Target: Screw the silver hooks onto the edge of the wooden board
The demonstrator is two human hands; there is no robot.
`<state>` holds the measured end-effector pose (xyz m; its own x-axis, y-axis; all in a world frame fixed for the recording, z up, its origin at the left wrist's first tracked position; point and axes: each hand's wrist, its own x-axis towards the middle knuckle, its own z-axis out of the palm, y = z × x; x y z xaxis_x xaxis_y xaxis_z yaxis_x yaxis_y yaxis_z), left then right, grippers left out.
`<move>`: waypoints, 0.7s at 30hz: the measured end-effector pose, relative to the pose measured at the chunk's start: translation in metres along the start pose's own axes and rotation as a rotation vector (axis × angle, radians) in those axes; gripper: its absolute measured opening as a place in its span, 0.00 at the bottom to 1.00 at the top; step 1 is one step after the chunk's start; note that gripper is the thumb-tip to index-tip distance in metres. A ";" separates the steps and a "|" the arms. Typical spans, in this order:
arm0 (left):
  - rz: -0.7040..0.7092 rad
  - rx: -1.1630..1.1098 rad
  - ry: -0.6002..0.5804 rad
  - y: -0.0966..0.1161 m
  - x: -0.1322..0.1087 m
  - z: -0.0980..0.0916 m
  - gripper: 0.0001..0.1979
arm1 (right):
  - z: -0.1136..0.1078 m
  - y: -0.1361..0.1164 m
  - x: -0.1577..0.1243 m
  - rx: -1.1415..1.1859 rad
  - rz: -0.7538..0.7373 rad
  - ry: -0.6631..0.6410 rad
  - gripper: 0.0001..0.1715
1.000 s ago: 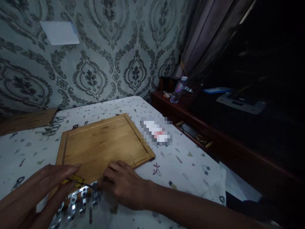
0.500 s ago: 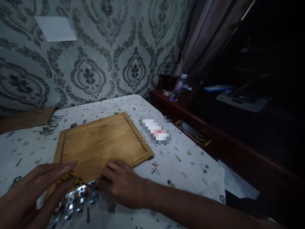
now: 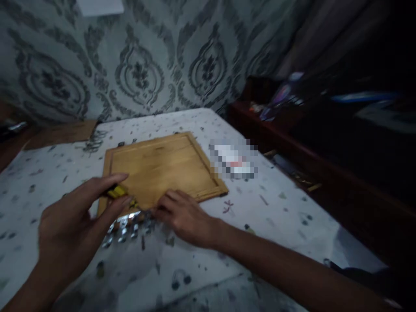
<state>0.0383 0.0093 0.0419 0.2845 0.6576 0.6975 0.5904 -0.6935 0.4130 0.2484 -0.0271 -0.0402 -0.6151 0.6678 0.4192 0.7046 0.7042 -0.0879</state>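
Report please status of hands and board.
Left hand gripping yellow tool. Right hand at near edge of wooden board, by metal hooks. Pixelated item beside board, away from hands.

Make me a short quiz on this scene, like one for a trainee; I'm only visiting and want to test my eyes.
1. Which hand holds the slim yellow-handled tool?
2. The shiny curved metal hooks sit along which edge of the rectangular light-brown wooden board, as the person sees it? A) far B) near C) right
3. True or false: the board stands upright against the wall.

Key: 1. The left hand. 2. B. 3. False; it lies on the white patterned cloth.
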 end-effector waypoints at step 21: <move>0.013 -0.053 -0.086 0.017 -0.001 -0.004 0.24 | 0.000 0.003 0.001 0.040 -0.034 0.083 0.11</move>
<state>0.0451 -0.0045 0.0509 0.3568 0.6701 0.6509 0.5461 -0.7149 0.4366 0.2499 -0.0248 -0.0399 -0.6053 0.6224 0.4962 0.6683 0.7360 -0.1081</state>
